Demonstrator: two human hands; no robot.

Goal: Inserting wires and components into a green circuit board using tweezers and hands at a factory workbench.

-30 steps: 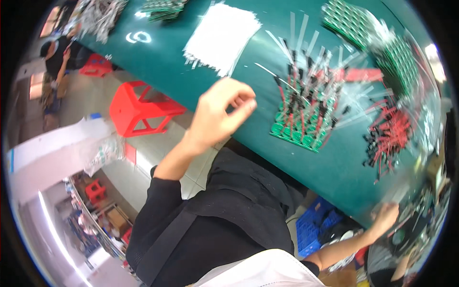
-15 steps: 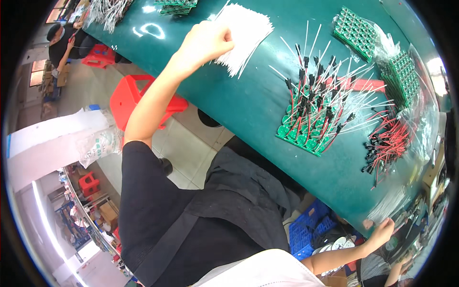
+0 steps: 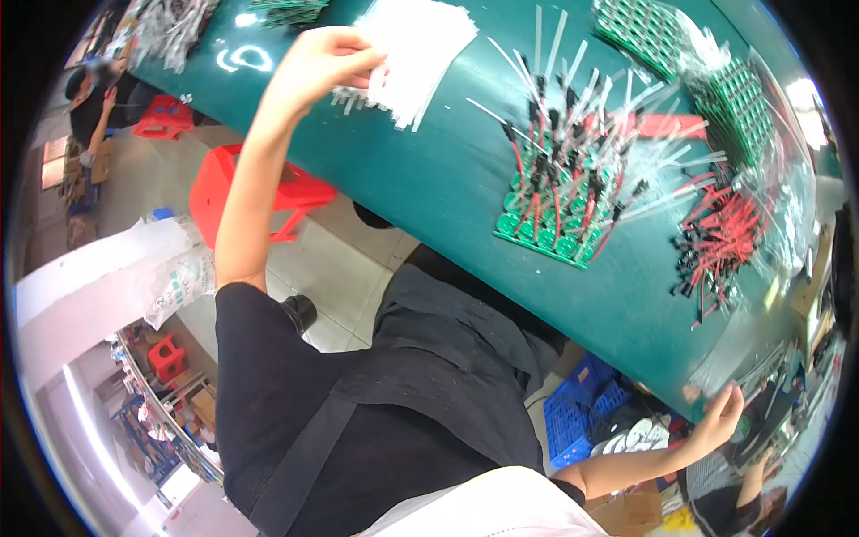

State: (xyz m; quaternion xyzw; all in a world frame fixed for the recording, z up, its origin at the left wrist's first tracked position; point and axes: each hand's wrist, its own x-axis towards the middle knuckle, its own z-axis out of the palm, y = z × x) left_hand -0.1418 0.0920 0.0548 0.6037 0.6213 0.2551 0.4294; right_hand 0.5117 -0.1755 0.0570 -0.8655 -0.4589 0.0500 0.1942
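Observation:
My left hand is over the near left edge of a pile of thin white strips. Its thumb and fingertips come together at the strips; blur hides what is between them. To the right, a green circuit board panel bears several upright red-and-black wire leads with black connectors and white strips sticking out. My right hand is past the table's right corner, fingers bent together, next to a blurred bundle of pale strips. What it pinches is too small to make out.
Loose red-and-black leads lie right of the panel, beside clear plastic bags and green board stacks. A red strip lies behind. Red stools and a blue crate stand below the green table. Another person sits far left.
The whole view has shifted, with the table things sliding left. My left hand has stayed at the white pile, its fist loosening into a pinch. My right hand has lifted slightly.

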